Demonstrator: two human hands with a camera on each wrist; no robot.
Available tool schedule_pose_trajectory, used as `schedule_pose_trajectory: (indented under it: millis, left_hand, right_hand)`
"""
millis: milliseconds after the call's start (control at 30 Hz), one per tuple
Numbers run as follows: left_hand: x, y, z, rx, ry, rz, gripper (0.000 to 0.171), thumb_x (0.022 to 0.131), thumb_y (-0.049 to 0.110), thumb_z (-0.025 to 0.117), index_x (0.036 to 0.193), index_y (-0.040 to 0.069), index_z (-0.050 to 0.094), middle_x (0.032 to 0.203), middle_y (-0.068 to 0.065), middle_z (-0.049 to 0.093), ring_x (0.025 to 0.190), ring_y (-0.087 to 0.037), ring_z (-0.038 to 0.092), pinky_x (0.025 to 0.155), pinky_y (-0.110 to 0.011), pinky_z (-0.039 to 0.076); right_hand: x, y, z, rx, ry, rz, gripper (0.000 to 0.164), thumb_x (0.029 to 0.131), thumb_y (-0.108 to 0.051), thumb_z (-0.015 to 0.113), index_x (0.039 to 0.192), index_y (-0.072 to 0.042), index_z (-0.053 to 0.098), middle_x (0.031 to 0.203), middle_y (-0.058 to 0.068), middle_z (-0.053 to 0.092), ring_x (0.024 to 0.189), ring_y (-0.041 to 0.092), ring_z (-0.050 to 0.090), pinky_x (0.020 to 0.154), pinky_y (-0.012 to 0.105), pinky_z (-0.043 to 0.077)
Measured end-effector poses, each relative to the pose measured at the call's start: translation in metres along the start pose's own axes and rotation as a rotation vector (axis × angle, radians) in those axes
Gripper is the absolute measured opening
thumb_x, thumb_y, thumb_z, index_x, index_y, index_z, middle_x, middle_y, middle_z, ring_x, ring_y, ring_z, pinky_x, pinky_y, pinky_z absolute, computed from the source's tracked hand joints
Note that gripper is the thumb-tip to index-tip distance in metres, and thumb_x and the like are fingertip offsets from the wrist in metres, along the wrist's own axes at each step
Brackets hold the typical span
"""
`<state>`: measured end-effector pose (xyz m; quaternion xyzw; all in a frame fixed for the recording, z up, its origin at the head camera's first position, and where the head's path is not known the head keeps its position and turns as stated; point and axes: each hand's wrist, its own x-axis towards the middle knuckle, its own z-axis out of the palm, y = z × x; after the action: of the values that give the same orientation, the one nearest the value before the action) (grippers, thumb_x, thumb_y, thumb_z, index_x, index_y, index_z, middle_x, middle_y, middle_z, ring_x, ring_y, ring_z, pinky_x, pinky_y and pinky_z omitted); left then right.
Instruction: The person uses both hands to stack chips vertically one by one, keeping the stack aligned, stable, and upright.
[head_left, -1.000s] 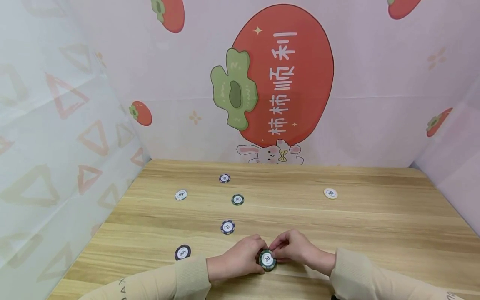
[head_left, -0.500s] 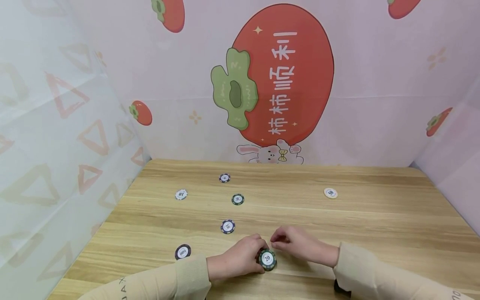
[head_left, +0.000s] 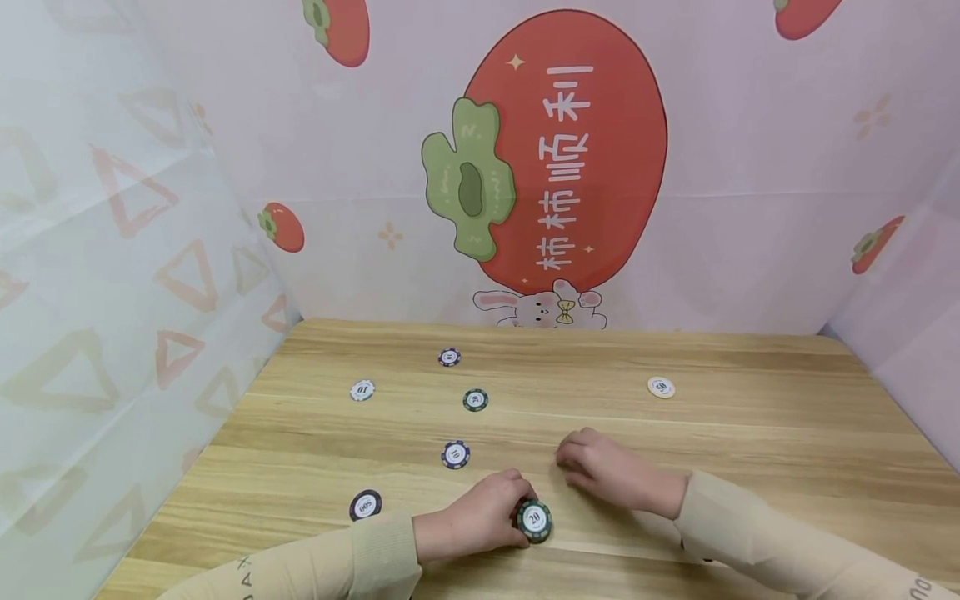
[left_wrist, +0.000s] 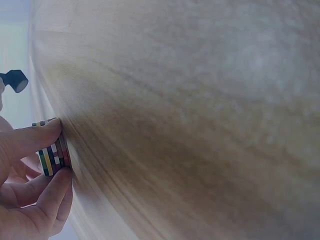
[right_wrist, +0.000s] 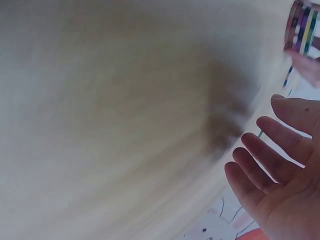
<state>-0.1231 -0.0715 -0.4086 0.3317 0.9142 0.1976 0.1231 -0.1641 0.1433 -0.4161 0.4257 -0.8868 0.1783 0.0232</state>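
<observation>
Poker-chip stack [head_left: 535, 521], likely light, stiff, slippery, best held by rims, was pinched within left grip [head_left: 480, 515]; right grip [head_left: 611, 473] was loose, empty.

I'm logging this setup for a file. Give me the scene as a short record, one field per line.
Surface: wood-grain table
Backdrop: persimmon-print cloth
Left grip: thumb and fingers around a poker chip stack
Stack top: green-edged 20 chip, face up
Right grip: fingers relaxed, holding nothing, apart from the stack
Loose, left of stack: dark 500 chip, blue 10 chip, white 10 chip, second green-edged chip, farthest purple-blue chip
Loose, right of stack: cream 50 chip
Unclear: chip count in the stack
</observation>
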Motion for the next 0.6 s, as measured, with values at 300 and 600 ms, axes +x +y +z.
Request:
schedule_pose_trajectory:
  millis: [300, 600]
  left_hand:
    - [0.0, 0.0, 0.0, -0.005, -0.001, 0.001, 0.035, 0.064, 0.018, 0.081, 0.093, 0.011, 0.062, 0.083, 0.01, 0.049, 0.075, 0.002, 0.044, 0.07, -0.013, 0.04]
    - [0.0, -0.001, 0.001, -0.013, 0.003, 0.006, 0.035, 0.064, 0.017, 0.081, 0.093, 0.01, 0.062, 0.084, 0.01, 0.05, 0.076, 0.002, 0.044, 0.07, -0.013, 0.041]
  right_hand:
    - [-0.002, 0.026, -0.007, -0.149, 0.02, -0.004, 0.017, 0.077, -0.007, 0.068, 0.093, -0.002, 0.064, 0.101, 0.011, 0.059, 0.093, 0.025, 0.054, 0.08, 0.036, 0.047]
    - [-0.005, 0.052, -0.016, -0.224, 0.062, 0.039, 0.017, 0.076, -0.002, 0.068, 0.092, 0.002, 0.063, 0.099, 0.015, 0.059, 0.092, 0.03, 0.055, 0.08, 0.04, 0.047]
